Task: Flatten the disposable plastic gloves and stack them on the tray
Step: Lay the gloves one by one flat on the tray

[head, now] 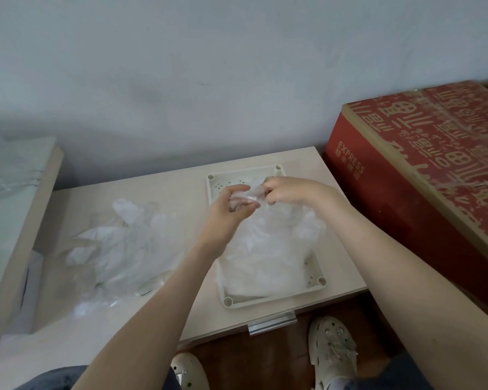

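Observation:
A cream plastic tray [268,301] lies on the low table, with clear disposable gloves stacked in it [265,249]. Over the tray's far half both hands hold one clear glove [251,194] between them. My left hand [230,211] pinches its left part with thumb and curled fingers. My right hand [286,191] pinches its right part. A loose pile of crumpled clear gloves [124,240] lies on the table left of the tray.
The pale low table [181,181] stands against a grey wall. A big red cardboard box [423,170] stands close on the right. A pale board with plastic on it [14,192] leans at the left. My two shoes [331,347] are below the table's front edge.

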